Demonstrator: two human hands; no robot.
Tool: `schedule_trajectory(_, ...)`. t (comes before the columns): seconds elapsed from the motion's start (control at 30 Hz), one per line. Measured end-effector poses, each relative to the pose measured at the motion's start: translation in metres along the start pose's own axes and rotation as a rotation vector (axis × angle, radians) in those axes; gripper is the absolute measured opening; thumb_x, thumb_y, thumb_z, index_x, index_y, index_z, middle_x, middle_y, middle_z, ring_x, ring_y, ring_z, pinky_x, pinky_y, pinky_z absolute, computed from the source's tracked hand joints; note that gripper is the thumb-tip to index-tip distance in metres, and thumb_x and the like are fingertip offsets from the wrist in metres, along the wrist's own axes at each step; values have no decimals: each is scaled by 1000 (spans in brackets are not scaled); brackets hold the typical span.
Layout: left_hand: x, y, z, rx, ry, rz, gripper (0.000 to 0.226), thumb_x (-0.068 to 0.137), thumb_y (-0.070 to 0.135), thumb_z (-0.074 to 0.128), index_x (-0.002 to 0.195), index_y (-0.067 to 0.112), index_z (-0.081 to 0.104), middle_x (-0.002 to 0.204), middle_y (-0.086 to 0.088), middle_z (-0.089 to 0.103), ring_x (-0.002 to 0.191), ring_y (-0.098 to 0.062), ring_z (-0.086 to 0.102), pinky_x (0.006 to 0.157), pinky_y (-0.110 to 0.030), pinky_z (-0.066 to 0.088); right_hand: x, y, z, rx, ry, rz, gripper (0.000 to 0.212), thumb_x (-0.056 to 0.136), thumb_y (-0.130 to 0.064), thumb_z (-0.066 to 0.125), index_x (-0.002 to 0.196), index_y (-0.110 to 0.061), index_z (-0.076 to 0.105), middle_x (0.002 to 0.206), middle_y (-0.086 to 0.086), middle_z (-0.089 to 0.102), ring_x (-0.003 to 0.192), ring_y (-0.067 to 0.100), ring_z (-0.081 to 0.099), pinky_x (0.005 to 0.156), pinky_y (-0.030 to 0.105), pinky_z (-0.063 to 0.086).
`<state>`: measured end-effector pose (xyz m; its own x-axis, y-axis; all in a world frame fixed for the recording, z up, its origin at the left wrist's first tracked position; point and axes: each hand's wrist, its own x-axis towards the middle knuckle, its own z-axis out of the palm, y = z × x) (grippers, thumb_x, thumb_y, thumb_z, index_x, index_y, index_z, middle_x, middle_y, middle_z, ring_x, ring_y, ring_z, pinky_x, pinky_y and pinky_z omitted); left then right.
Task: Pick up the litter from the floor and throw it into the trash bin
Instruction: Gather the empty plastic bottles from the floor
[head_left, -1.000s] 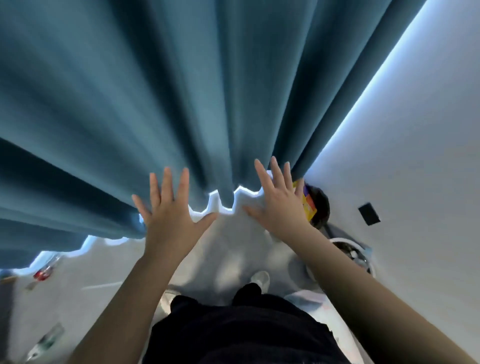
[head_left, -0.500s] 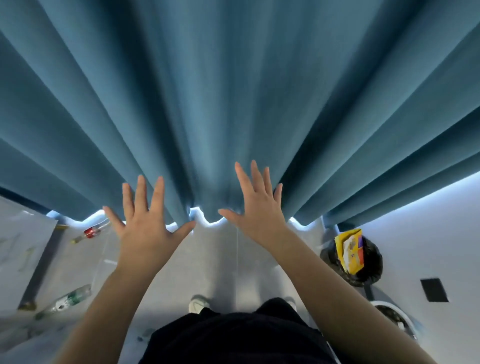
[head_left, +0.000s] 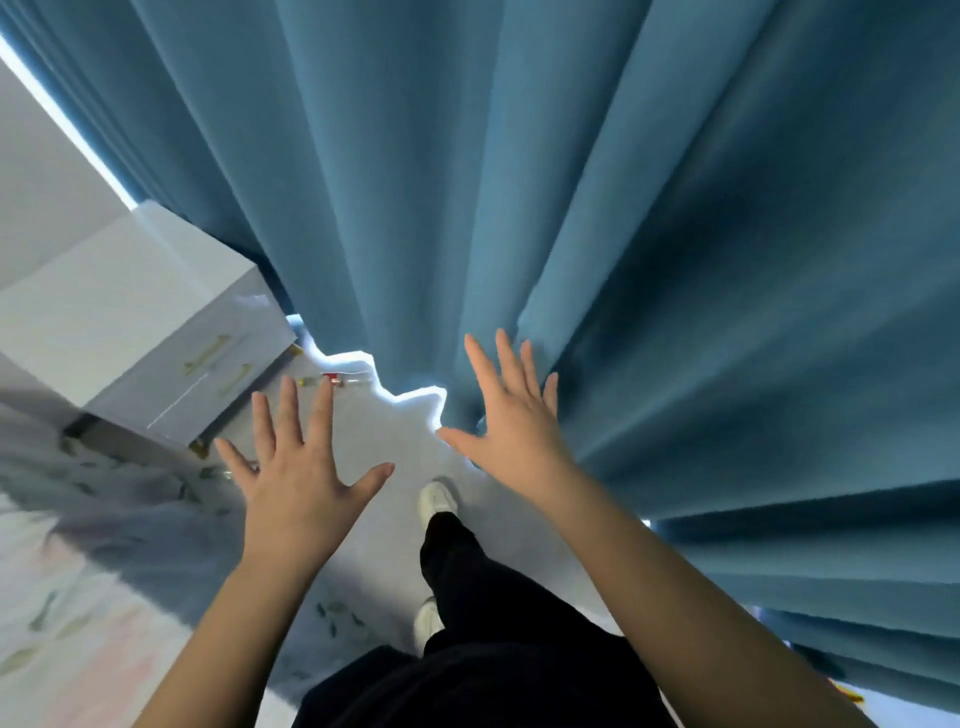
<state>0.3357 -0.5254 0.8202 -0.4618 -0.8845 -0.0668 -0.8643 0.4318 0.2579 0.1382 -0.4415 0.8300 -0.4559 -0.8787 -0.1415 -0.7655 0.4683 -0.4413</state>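
My left hand (head_left: 296, 470) and my right hand (head_left: 511, 415) are both held out in front of me, fingers spread, holding nothing. A plastic bottle with a red label (head_left: 332, 381) lies on the pale floor near the foot of the curtain, just beyond my left fingertips. A second clear bottle (head_left: 221, 473) lies on the floor by the rug, partly hidden behind my left hand. The trash bin is out of view; only a scrap of yellow (head_left: 852, 695) shows at the bottom right edge.
A blue curtain (head_left: 571, 208) fills the upper and right part of the view. A white drawer cabinet (head_left: 156, 332) stands at the left. A grey patterned rug (head_left: 119, 530) covers the floor at the lower left. My feet stand on the pale floor (head_left: 395, 441).
My view has swung left: the black bin with yellow packaging has left the frame and the white cabinet has come in. Both hands stay spread and empty.
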Motion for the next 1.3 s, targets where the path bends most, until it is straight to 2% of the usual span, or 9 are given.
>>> schedule_trajectory(0.23, 75, -75, 22, 27, -39, -279, 103, 72, 73, 56, 152, 29, 10, 161, -5, 1, 147, -29, -6, 110, -66, 1, 134, -43, 54, -98, -190, -172, 104, 80, -59, 65, 151, -39, -7, 162, -1, -14, 148, 30, -12, 115, 60, 4)
schedule_trajectory(0.43, 163, -137, 60, -18, -150, -482, 99, 75, 68, 60, 152, 33, 9, 161, -4, 1, 147, -29, -7, 110, -66, 3, 268, -82, 123, -217, -482, -253, 107, 80, -51, 70, 152, -38, -8, 161, -1, -14, 148, 32, -13, 114, 62, 6)
schedule_trajectory(0.6, 230, -208, 167, -168, -357, -721, 101, 76, 68, 60, 150, 38, -2, 160, 0, -7, 147, -29, -8, 110, -67, 8, 369, -85, 251, -397, -688, -270, 114, 77, -50, 73, 150, -39, -13, 161, -1, -15, 147, 33, -13, 113, 65, 10)
schedule_trajectory(0.7, 263, -262, 273, -325, -379, -876, 102, 75, 60, 68, 149, 38, 1, 160, -2, 1, 147, -31, 5, 110, -64, 17, 425, -58, 367, -420, -751, -183, 115, 74, -49, 75, 150, -41, -12, 161, -2, -14, 148, 33, -12, 112, 66, 12)
schedule_trajectory(0.77, 282, -302, 353, -517, -301, -1025, 103, 73, 51, 75, 150, 34, 9, 158, -6, 13, 143, -34, 19, 111, -59, 25, 458, -32, 447, -405, -762, -98, 116, 73, -49, 76, 149, -42, -11, 161, -1, -12, 148, 33, -9, 111, 66, 14)
schedule_trajectory(0.87, 305, -357, 462, -670, -171, -1200, 106, 73, 43, 79, 151, 27, 10, 154, -13, 19, 139, -36, 26, 113, -50, 27, 498, 8, 555, -418, -725, -15, 119, 73, -50, 77, 149, -41, -13, 161, -1, -10, 148, 33, -7, 110, 66, 18)
schedule_trajectory(1.13, 333, -456, 658, -589, 44, -1433, 109, 69, 42, 78, 151, 23, 9, 150, -12, 26, 136, -31, 32, 112, -41, 31, 562, 80, 728, -464, -592, -64, 116, 75, -47, 77, 151, -37, -9, 162, 7, -4, 148, 34, -5, 114, 63, 9)
schedule_trajectory(1.23, 334, -485, 700, -520, 58, -1560, 114, 58, 60, 74, 146, 13, 20, 147, -12, 33, 135, -30, 36, 112, -42, 31, 584, 92, 765, -403, -549, -7, 102, 80, -40, 72, 151, -35, -1, 158, 11, 14, 145, 36, 16, 113, 61, 18)
schedule_trajectory(1.3, 333, -495, 714, -509, 87, -1592, 106, 56, 60, 74, 138, 8, 30, 138, -12, 45, 127, -28, 47, 108, -41, 37, 593, 98, 782, -372, -509, 27, 83, 83, -40, 68, 147, -28, 18, 144, 13, 35, 133, 36, 37, 106, 55, 31)
